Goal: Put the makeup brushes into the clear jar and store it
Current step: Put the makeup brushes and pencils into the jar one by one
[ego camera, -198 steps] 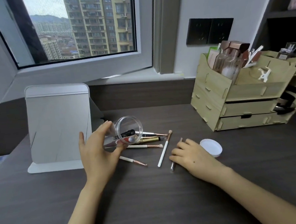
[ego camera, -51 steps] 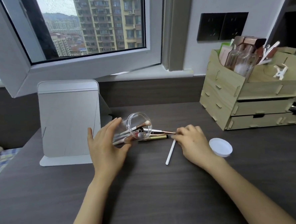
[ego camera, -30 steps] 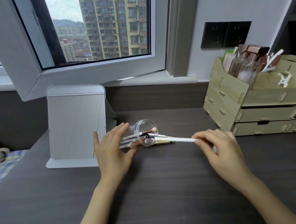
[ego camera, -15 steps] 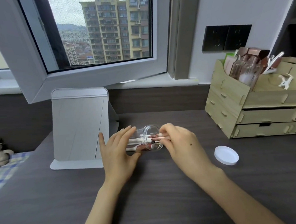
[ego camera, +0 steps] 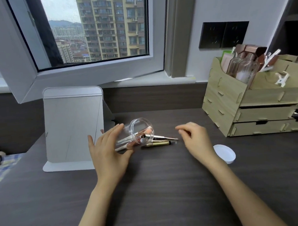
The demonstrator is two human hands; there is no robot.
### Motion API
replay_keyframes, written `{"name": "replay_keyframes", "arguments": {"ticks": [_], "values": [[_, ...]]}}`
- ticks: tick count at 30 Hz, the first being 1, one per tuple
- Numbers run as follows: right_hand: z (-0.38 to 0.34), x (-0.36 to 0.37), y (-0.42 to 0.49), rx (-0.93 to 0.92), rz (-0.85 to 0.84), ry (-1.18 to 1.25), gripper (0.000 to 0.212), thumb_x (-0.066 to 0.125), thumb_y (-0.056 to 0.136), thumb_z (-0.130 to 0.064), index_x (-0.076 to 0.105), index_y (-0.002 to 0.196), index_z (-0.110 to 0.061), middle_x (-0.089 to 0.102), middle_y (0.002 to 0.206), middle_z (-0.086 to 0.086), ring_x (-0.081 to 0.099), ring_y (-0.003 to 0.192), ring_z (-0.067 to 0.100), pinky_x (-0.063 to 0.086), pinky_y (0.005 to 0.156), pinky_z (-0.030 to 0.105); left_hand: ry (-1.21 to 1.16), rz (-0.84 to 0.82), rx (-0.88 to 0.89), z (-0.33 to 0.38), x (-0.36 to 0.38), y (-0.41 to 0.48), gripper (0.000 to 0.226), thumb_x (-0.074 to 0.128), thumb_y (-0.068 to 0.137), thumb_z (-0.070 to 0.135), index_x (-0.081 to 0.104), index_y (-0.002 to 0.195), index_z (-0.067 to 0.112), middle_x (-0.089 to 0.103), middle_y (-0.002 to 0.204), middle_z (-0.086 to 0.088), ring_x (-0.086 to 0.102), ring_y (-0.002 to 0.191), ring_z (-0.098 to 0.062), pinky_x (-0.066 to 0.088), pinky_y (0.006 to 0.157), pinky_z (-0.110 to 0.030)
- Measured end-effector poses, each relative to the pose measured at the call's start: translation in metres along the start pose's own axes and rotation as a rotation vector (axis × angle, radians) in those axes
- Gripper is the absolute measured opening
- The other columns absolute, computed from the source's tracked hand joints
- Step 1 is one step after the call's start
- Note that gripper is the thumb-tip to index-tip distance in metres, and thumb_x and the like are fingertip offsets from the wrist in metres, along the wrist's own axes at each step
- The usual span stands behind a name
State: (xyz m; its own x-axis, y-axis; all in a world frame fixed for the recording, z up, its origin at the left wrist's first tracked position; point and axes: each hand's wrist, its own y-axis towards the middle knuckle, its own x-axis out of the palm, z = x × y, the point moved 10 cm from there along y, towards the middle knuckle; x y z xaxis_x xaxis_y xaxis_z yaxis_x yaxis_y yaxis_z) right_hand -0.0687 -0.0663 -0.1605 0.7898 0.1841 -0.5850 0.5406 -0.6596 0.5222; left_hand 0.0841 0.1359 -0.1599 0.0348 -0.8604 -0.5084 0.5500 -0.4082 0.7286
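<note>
A dark wood-grain desk (ego camera: 167, 190) is being lit from an open window (ego camera: 94, 28) behind it, with a folding mirror (ego camera: 72, 124) standing at the left and a wooden organiser (ego camera: 245, 107) at the right. The clear jar (ego camera: 137, 132) is being held tilted on its side near the middle of the desk, its round mouth turned towards the right; it is being gripped around its body by the left hand (ego camera: 108, 150), fingers curled over the top and thumb beneath. Through its transparent wall, pale handles and a peach-tipped brush head are being shown. Two or three makeup brushes (ego camera: 164, 140), one gold-barrelled, are lying at the mouth, pointing right. The right hand (ego camera: 195, 139) is being held just beside their tips, fingers loosely curled and empty. A white lid (ego camera: 225, 153) is lying flat nearby
</note>
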Motion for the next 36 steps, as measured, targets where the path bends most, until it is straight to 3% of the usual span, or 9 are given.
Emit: {"name": "replay_keyframes", "arguments": {"ticks": [2, 6, 11, 15, 20, 24, 27, 31, 36], "values": [[0.021, 0.029, 0.002, 0.005, -0.158, -0.205, 0.018, 0.058, 0.086, -0.009, 0.071, 0.099, -0.009, 0.069, 0.096, 0.012, 0.057, 0.091, 0.03, 0.043, 0.08, 0.032, 0.008, 0.001, -0.012, -0.001, -0.001, 0.001, 0.071, 0.085, 0.056, 0.017, 0.053, 0.119, 0.024, 0.068, 0.108, -0.006, 0.062, 0.098, -0.031, 0.014, 0.109, -0.06], [0.029, 0.058, 0.001, -0.097, -0.275, -0.495, 0.025, 0.059, 0.087, -0.026, 0.068, 0.108, -0.018, 0.064, 0.104, 0.006, 0.049, 0.099, 0.031, 0.037, 0.084, 0.036, 0.024, 0.015, -0.038, -0.004, -0.003, 0.002, 0.071, 0.086, 0.053, 0.01, 0.057, 0.117, 0.019, 0.068, 0.106, -0.009, 0.062, 0.096, -0.032, 0.016, 0.107, -0.06], [0.02, 0.067, -0.001, -0.261, -0.267, -0.596, 0.012, 0.077, 0.07, -0.022, 0.071, 0.076, -0.014, 0.066, 0.079, 0.004, 0.057, 0.078, 0.03, 0.046, 0.068, 0.038, -0.023, 0.025, -0.126, -0.014, -0.004, 0.003, 0.067, 0.084, 0.057, 0.013, 0.058, 0.118, 0.02, 0.067, 0.106, -0.002, 0.058, 0.101, -0.025, 0.009, 0.112, -0.048], [0.025, 0.061, -0.009, -0.219, -0.306, -0.517, 0.011, 0.06, 0.086, -0.018, 0.064, 0.091, -0.009, 0.065, 0.093, 0.009, 0.053, 0.091, 0.031, 0.04, 0.08, 0.039, -0.054, 0.041, -0.128, -0.014, -0.006, 0.002, 0.065, 0.083, 0.059, 0.016, 0.058, 0.119, 0.02, 0.066, 0.107, 0.0, 0.052, 0.101, -0.017, 0.007, 0.113, -0.043], [0.018, 0.001, -0.022, -0.047, -0.14, -0.142, 0.007, 0.054, 0.09, -0.011, 0.061, 0.092, -0.011, 0.058, 0.087, -0.001, 0.049, 0.084, 0.018, 0.033, 0.071, 0.023, -0.047, 0.04, -0.113, -0.011, -0.006, 0.002, 0.063, 0.084, 0.06, 0.019, 0.058, 0.118, 0.019, 0.066, 0.107, -0.001, 0.055, 0.1, -0.019, 0.008, 0.113, -0.046], [-0.025, -0.05, -0.038, -0.125, 0.009, 0.007, 0.009, 0.05, 0.086, -0.015, 0.059, 0.088, -0.016, 0.052, 0.079, -0.012, 0.048, 0.074, 0.011, 0.037, 0.068, 0.016, -0.023, 0.008, -0.051, -0.004, 0.0, 0.002, 0.061, 0.081, 0.062, 0.03, 0.057, 0.118, 0.022, 0.067, 0.108, -0.002, 0.061, 0.098, -0.025, 0.009, 0.112, -0.049], [-0.062, -0.059, -0.042, -0.247, 0.035, -0.111, 0.01, 0.052, 0.083, -0.012, 0.06, 0.088, -0.009, 0.056, 0.081, -0.004, 0.049, 0.074, 0.015, 0.038, 0.067, 0.022, -0.013, -0.004, -0.005, 0.003, 0.001, 0.0, 0.062, 0.074, 0.062, 0.035, 0.053, 0.119, 0.026, 0.067, 0.11, -0.003, 0.061, 0.097, -0.024, 0.013, 0.112, -0.053], [-0.092, -0.046, -0.041, -0.371, 0.04, -0.275, 0.005, 0.054, 0.083, -0.008, 0.059, 0.084, -0.008, 0.058, 0.079, 0.005, 0.048, 0.07, 0.022, 0.036, 0.064, 0.03, -0.006, -0.023, 0.041, 0.006, 0.005, -0.002, 0.069, 0.084, 0.06, 0.028, 0.051, 0.12, 0.028, 0.066, 0.112, 0.0, 0.061, 0.099, -0.023, 0.015, 0.111, -0.058], [-0.113, -0.015, -0.032, -0.433, -0.036, -0.409, 0.01, 0.065, 0.075, 0.001, 0.06, 0.077, -0.008, 0.058, 0.076, 0.007, 0.051, 0.071, 0.026, 0.047, 0.059, 0.039, 0.006, -0.026, 0.131, 0.015, 0.006, -0.003, 0.065, 0.079, 0.062, 0.031, 0.05, 0.12, 0.027, 0.064, 0.118, -0.001, 0.054, 0.106, -0.016, 0.017, 0.108, -0.062]]}}
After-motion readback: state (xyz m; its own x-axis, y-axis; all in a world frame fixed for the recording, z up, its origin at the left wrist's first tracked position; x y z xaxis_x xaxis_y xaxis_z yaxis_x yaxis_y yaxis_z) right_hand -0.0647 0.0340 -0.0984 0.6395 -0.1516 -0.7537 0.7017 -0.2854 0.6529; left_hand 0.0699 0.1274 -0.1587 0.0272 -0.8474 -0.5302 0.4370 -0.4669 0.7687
